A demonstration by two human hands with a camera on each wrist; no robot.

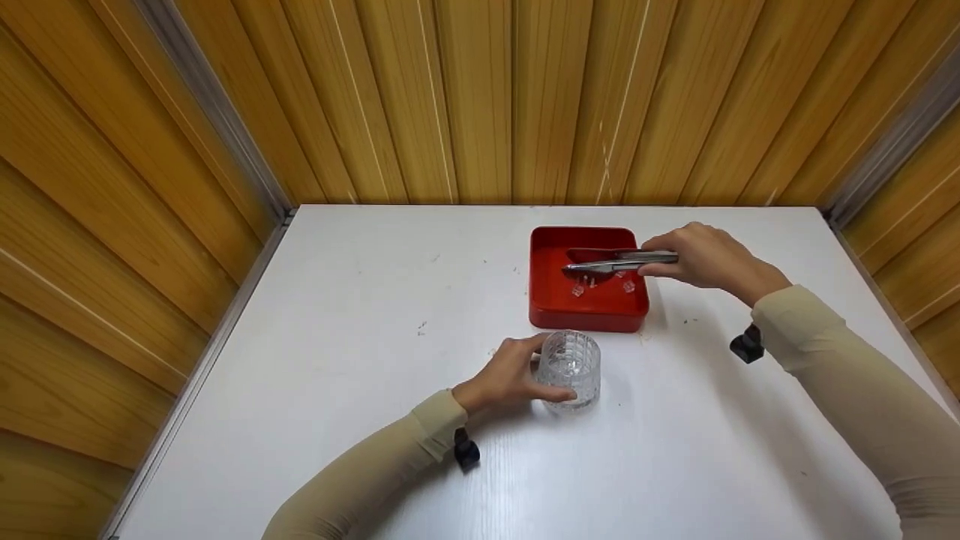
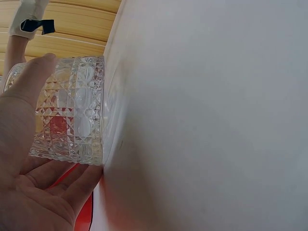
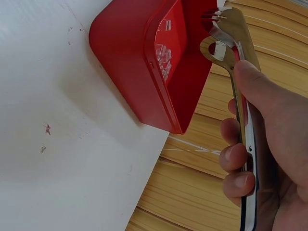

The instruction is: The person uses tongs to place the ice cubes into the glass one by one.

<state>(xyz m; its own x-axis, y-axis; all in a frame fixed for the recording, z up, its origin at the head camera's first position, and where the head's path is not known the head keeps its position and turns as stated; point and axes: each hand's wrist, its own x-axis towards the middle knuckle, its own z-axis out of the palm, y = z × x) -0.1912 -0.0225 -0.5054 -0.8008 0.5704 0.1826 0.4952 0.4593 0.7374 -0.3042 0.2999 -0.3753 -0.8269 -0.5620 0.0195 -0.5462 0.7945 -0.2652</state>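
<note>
Metal tongs (image 1: pixel 634 259) are held in my right hand (image 1: pixel 701 255), thumb on one arm and fingers curled round the other. Their tips, one fork-like and one with a ring-shaped opening in the right wrist view, are over the red square tray (image 1: pixel 589 321). Several small clear pieces, like ice cubes (image 3: pixel 163 57), lie on the tray floor; whether the tips hold one cannot be told. My left hand (image 1: pixel 512 375) grips a clear cut-glass tumbler (image 2: pixel 72 110), thumb on the near side and fingers on the far side. The tumbler stands upright on the table just in front of the tray.
The white tabletop (image 1: pixel 360 360) carries small dark specks. Wood-patterned panels (image 1: pixel 472 105) close off the back and both sides. A black wrist device (image 1: pixel 466 450) hangs below the left cuff, another (image 1: pixel 747 345) below the right one.
</note>
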